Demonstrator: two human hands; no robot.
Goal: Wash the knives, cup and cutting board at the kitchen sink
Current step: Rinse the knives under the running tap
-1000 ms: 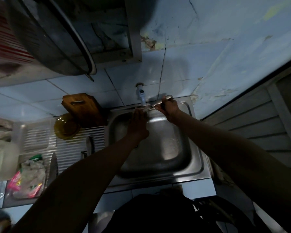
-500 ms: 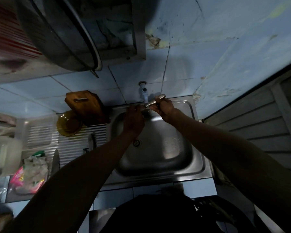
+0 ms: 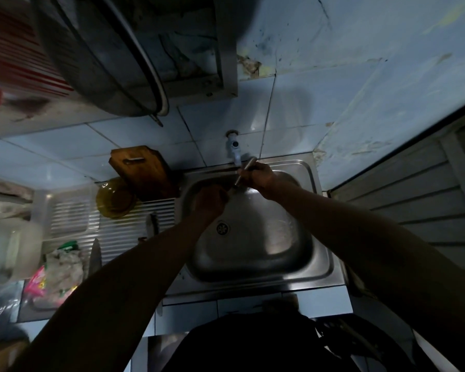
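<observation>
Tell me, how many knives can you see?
3: one knife held in the right hand under the tap; two on the ribbed drainboard, a small knife and a large knife. More may be hidden.

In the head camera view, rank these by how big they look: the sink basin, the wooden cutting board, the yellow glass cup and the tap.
Largest to smallest:
1. sink basin
2. wooden cutting board
3. yellow glass cup
4. tap

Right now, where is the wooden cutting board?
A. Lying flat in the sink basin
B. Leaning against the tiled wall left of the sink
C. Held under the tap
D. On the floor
B: the cutting board stands propped against the tiles beside the yellow bowl.
</observation>
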